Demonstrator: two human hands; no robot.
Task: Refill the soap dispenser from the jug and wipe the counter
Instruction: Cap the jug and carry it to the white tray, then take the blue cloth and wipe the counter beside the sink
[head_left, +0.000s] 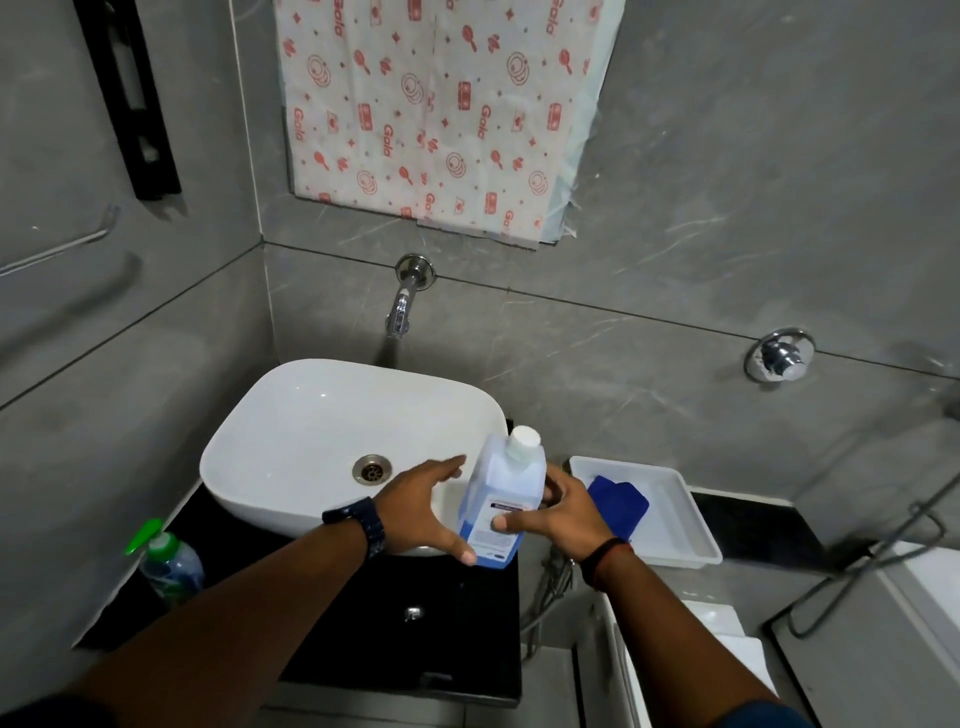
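1. I see my right hand (558, 514) wrapped around the jug (501, 501), tilted, capped, just right of the sink (291, 441).
2. My left hand (423, 512) is spread open, thumb touching the jug's base.

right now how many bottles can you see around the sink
2. The blue jug with the white cap sits right of the basin, gripped by the right hand. A green-pump soap dispenser stands on the counter's left. Others may be hidden.
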